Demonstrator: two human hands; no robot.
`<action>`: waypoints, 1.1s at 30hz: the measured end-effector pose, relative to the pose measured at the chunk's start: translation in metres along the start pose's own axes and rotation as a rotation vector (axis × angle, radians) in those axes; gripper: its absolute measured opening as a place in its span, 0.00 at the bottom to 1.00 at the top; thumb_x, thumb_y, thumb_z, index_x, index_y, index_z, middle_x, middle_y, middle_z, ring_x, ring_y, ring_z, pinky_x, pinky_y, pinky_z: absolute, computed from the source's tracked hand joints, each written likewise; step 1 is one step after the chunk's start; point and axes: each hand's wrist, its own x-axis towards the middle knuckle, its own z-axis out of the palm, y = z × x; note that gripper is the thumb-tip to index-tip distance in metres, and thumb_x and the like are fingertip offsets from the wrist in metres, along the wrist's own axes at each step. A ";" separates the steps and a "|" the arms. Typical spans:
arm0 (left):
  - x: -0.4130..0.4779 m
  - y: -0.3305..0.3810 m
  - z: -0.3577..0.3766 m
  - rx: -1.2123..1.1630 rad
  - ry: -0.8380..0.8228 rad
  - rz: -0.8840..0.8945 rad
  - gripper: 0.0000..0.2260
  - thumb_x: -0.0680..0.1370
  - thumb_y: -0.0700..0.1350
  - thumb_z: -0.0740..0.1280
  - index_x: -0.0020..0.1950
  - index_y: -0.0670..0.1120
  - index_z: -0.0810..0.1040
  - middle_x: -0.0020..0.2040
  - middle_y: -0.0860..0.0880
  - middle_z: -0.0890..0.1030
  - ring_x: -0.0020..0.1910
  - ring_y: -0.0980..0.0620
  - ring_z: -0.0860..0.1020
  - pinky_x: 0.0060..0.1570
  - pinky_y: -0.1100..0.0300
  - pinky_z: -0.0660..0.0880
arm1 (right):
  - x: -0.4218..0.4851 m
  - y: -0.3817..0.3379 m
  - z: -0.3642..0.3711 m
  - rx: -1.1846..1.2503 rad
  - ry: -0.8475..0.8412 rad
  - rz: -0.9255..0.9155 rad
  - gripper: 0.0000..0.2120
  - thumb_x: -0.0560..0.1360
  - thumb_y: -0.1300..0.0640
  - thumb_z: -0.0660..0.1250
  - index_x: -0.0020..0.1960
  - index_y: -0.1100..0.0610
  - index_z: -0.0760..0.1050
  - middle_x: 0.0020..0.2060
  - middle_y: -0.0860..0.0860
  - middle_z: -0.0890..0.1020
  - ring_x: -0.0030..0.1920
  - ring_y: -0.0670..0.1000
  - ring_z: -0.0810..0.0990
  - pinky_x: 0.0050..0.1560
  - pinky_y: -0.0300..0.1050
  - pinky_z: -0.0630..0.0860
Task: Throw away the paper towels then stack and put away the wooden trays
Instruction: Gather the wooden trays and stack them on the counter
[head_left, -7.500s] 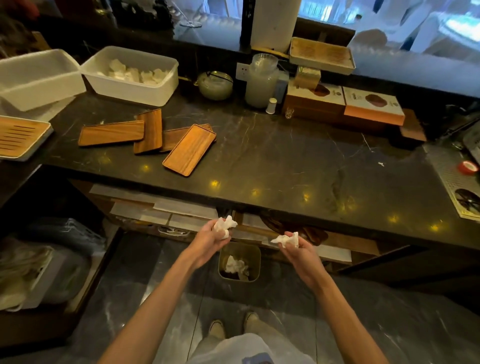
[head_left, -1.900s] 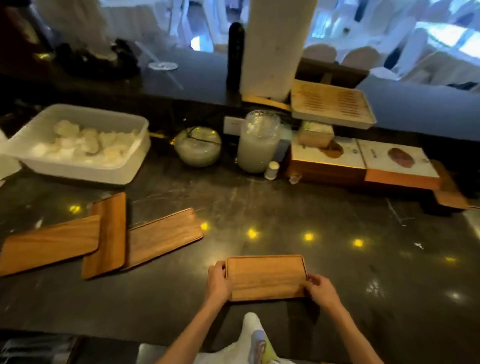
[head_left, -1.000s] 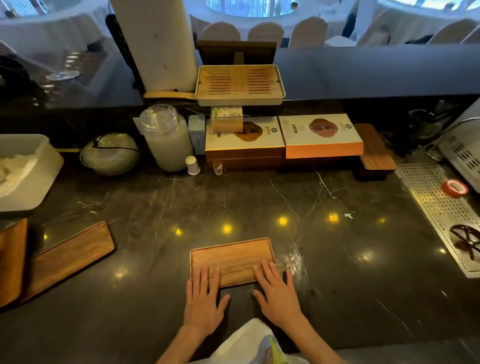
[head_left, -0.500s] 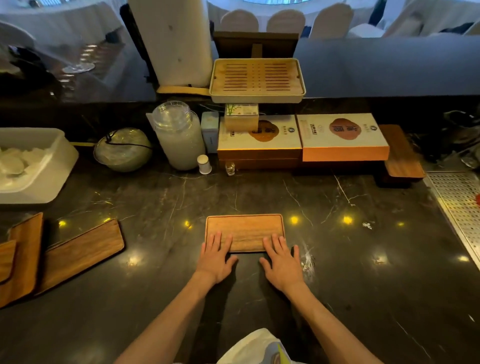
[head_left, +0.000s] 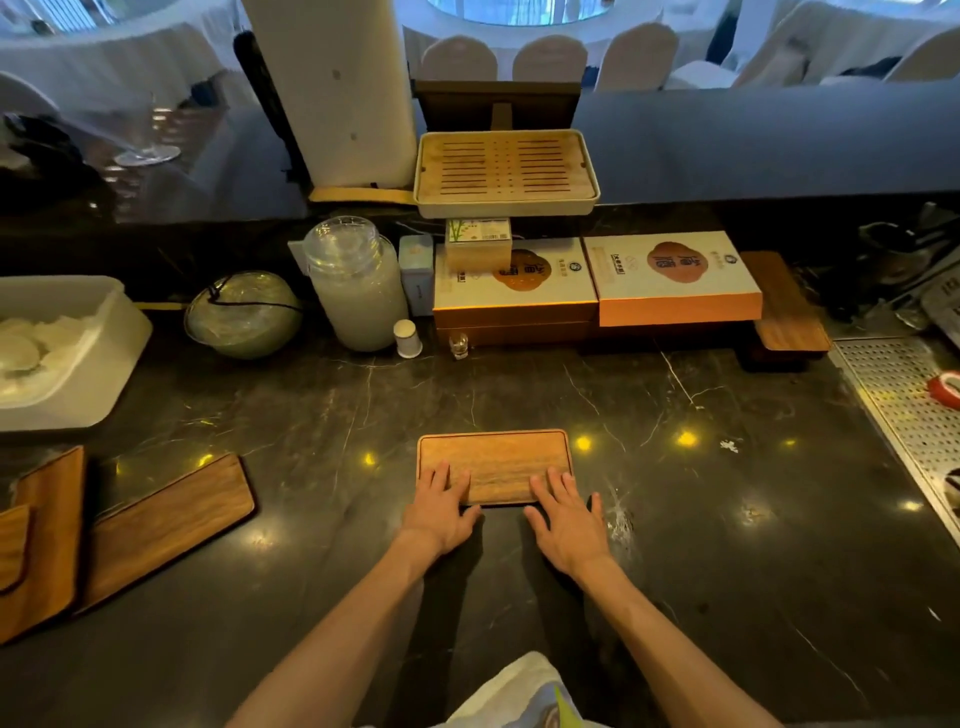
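No paper towels show on the dark marble table (head_left: 727, 545), so that part of the job looks done, though no bin is in view to check. The stacking looks only just begun. One flat brown wooden tray with rounded corners (head_left: 494, 460) lies alone near the middle of the table, right in front of the person. Its long side runs left to right, level with the table's near edge, and its rimmed face looks up.

The left hand (head_left: 439, 512) lies flat with its fingers spread on the near left part of this tray. The right hand (head_left: 569, 519) does the same on the near right part. Neither hand has a grip on anything; both are open and just press down on the wood.

The other brown wooden trays (head_left: 166, 525) wait far off at the left edge of the table. At least three show there, partly lying over each other. The nearest one is turned slantwise, with its far end pointing up and to the right. None of them sits on the middle tray yet.

So I think these are left to do: bring the left trays over, pile them on this one with the long sides matching, then carry the pile away to where it is kept
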 end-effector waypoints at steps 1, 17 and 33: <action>-0.003 -0.001 -0.004 -0.033 0.016 0.002 0.27 0.79 0.59 0.56 0.77 0.52 0.59 0.79 0.46 0.54 0.78 0.44 0.51 0.73 0.43 0.61 | 0.000 -0.003 -0.005 0.003 -0.006 0.008 0.28 0.81 0.42 0.49 0.79 0.45 0.48 0.80 0.47 0.47 0.79 0.51 0.44 0.75 0.63 0.42; -0.131 -0.291 -0.036 -0.219 0.487 -0.527 0.14 0.80 0.48 0.57 0.61 0.45 0.76 0.60 0.43 0.78 0.60 0.43 0.74 0.60 0.50 0.71 | 0.028 -0.276 0.013 -0.138 -0.031 -0.429 0.22 0.81 0.49 0.57 0.73 0.53 0.65 0.71 0.52 0.71 0.72 0.53 0.66 0.72 0.51 0.61; -0.214 -0.626 -0.091 -0.555 0.603 -1.168 0.18 0.81 0.45 0.57 0.68 0.40 0.70 0.68 0.38 0.72 0.68 0.37 0.68 0.67 0.44 0.67 | 0.078 -0.676 0.117 -0.028 -0.425 -0.483 0.15 0.78 0.49 0.64 0.59 0.56 0.78 0.50 0.54 0.82 0.51 0.56 0.82 0.46 0.47 0.77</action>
